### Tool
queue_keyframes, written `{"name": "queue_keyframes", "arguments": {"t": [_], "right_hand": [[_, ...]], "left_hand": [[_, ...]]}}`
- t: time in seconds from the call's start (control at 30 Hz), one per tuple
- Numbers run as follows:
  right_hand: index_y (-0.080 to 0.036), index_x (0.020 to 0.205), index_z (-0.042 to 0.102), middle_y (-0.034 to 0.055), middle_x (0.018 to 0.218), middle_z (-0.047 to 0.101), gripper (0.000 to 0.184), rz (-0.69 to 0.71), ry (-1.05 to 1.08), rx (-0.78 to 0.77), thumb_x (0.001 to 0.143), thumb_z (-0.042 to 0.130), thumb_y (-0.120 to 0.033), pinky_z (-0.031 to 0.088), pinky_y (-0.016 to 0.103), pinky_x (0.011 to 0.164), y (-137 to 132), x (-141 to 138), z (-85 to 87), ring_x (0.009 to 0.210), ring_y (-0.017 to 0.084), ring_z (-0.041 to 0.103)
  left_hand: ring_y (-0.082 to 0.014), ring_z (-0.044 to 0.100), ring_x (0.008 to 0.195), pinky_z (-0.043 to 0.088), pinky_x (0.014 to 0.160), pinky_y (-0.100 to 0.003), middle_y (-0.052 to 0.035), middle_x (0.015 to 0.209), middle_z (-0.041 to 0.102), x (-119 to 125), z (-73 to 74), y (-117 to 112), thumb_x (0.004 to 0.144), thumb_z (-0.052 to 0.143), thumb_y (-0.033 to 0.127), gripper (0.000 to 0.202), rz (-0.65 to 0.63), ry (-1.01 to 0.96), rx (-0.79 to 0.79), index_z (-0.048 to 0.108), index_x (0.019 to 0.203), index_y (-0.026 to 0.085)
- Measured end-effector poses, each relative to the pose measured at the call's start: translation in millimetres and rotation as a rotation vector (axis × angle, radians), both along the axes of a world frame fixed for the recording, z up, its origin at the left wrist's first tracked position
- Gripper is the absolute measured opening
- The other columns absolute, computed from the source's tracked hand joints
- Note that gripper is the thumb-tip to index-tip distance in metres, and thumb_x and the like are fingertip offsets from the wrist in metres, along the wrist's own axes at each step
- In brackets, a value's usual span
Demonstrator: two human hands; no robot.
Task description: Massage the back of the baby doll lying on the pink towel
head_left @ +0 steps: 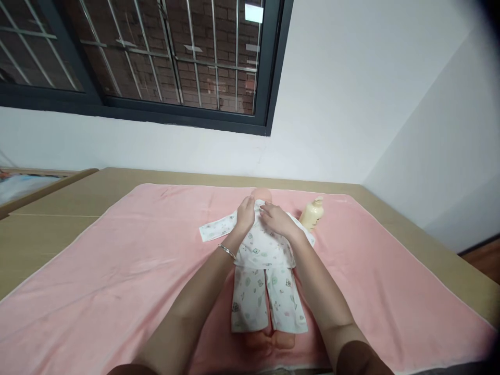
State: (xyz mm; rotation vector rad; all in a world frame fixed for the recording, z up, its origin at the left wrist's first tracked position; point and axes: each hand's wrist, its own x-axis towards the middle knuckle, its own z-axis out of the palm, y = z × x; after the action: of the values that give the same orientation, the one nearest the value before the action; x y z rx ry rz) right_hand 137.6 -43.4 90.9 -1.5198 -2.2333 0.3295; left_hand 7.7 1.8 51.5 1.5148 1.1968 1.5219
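A baby doll (261, 195) lies on its back with its head away from me and its bare feet nearest me. It wears a white printed shirt (265, 249) and matching white trousers (250, 302). At the left side of the collar, my left hand (245, 214) is closed on the shirt, its fingertips partly hidden. My right hand (277, 219) has its fingers bent and closed at the front of the collar, just below the doll's head. One flat sleeve (217, 227) stretches out to the left; the other is partly covered by my right forearm.
A pale yellow pump bottle (312, 212) stands to the right of the doll. Under everything is a pink blanket (133, 260) spread over a wooden table (89, 190). Behind are a white wall (324, 114) and a barred window (175, 57).
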Motion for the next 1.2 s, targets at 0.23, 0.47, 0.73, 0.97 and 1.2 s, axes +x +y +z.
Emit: {"name": "queue_keyframes", "arguments": {"t": [0.23,0.47,0.73,0.97,1.2], "right_hand": [[-0.022,0.145,0.047,0.0064,0.155,0.041,0.048,0.032,0.01,0.04,0.099,0.035,-0.021,0.017,0.045,0.122,34,-3,-46.6,0.148,0.022,0.028],[-0.003,0.148,0.036,0.0236,0.156,0.033,0.06,-0.283,-0.132,-0.019,0.101,0.034,-0.04,0.022,0.048,0.118,28,-6,-46.4,0.146,0.033,0.03],[-0.016,0.146,0.045,0.0116,0.157,0.036,0.048,-0.049,-0.149,0.024,0.1,0.034,-0.026,0.018,0.045,0.12,24,-8,-40.5,0.147,0.026,0.027],[-0.003,0.148,0.037,0.0267,0.153,0.036,0.063,-0.322,-0.151,-0.062,0.102,0.031,-0.045,0.027,0.046,0.115,25,-5,-42.7,0.144,0.034,0.033],[-0.021,0.136,0.056,0.0113,0.146,0.051,0.044,-0.061,-0.209,0.049,0.099,0.034,-0.023,0.027,0.046,0.115,21,-8,-36.1,0.138,0.028,0.041]], "left_hand": [[-0.0201,0.064,0.096,0.047,0.09,-0.032,-0.0076,0.101,0.072,8,-38.6,4,0.097,0.037,0.032,0.031,0.098,0.189,0.041,0.065,0.096,0.02],[-0.0205,0.064,0.108,0.046,0.096,-0.032,-0.0096,0.112,0.071,9,-40.5,6,0.099,0.035,0.032,0.034,0.127,0.18,-0.006,0.066,0.102,0.018],[-0.0203,0.065,0.105,0.047,0.096,-0.031,-0.0096,0.109,0.072,7,-43.0,10,0.098,0.036,0.03,0.033,0.118,0.115,-0.005,0.066,0.097,0.017],[-0.0206,0.065,0.108,0.046,0.098,-0.032,-0.0095,0.112,0.072,7,-37.6,6,0.099,0.035,0.032,0.035,0.118,0.116,-0.045,0.066,0.101,0.017],[-0.0203,0.066,0.106,0.047,0.097,-0.032,-0.0089,0.11,0.073,5,-37.7,11,0.097,0.034,0.026,0.035,0.131,0.136,-0.086,0.068,0.099,0.018]]}}
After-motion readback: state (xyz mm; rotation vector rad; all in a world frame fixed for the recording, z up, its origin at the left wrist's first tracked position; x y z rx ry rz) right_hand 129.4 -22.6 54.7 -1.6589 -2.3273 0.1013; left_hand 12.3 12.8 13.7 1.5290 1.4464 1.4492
